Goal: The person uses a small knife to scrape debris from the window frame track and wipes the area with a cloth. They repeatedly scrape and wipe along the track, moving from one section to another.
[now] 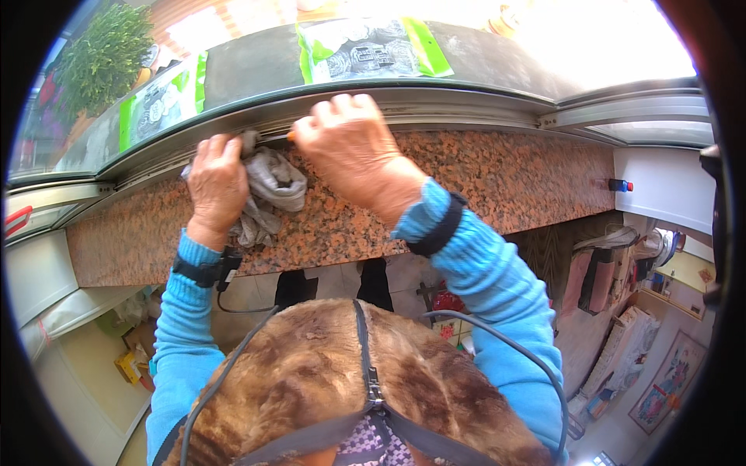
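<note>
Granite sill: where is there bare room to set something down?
Widest: sill right of the right hand, up to the right white panel. Smaller: between the left hand and left white panel. Crowded: between the hands, where grey cloth lies bunched.

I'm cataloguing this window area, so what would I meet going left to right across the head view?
Green plant → left hand → bulk of the grey cloth → right hand → small blue-and-red object.

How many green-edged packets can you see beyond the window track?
2: one packet ahead of the right hand, another packet ahead and left of the left hand. Glare may hide more.
</note>
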Action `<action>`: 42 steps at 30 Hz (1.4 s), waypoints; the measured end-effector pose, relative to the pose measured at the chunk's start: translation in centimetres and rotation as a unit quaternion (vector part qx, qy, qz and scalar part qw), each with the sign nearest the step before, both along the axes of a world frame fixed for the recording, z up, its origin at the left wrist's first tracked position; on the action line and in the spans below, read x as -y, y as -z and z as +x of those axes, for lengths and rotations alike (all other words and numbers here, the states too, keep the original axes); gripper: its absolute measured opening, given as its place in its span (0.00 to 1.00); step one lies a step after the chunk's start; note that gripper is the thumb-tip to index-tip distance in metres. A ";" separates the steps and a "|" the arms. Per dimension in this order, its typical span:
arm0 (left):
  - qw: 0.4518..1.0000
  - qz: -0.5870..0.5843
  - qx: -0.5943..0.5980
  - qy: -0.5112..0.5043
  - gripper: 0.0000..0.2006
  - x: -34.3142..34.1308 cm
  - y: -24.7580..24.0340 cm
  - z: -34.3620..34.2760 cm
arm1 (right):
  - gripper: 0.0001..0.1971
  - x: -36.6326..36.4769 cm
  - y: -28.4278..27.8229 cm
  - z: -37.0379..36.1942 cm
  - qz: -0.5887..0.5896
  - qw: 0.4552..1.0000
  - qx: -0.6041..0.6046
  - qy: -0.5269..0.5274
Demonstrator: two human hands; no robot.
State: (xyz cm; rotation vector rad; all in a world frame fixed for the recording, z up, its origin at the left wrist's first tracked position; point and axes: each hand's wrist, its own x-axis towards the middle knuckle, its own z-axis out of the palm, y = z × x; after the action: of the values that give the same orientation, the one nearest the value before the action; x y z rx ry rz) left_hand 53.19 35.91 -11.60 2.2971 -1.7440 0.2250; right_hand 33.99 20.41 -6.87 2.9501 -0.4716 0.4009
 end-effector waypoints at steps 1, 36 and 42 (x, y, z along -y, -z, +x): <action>1.000 -0.007 -0.005 0.012 0.17 0.6 0.1 -0.8 | 0.04 0.8 -0.4 -1.1 -0.006 1.000 -0.008 0.005; 0.961 0.003 -0.080 0.263 0.14 26.2 2.3 -30.2 | 0.04 15.6 -2.5 -31.6 -0.203 0.930 -0.124 0.281; 0.975 0.000 -0.048 0.216 0.14 21.0 1.9 -24.0 | 0.06 12.8 -2.4 -26.2 -0.169 0.953 -0.084 0.237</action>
State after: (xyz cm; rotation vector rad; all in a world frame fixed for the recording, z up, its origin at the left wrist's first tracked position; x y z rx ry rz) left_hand 29.21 14.94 -13.51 1.8304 -2.1293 0.0310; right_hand 7.76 7.59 -4.46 2.4083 -0.9501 0.1494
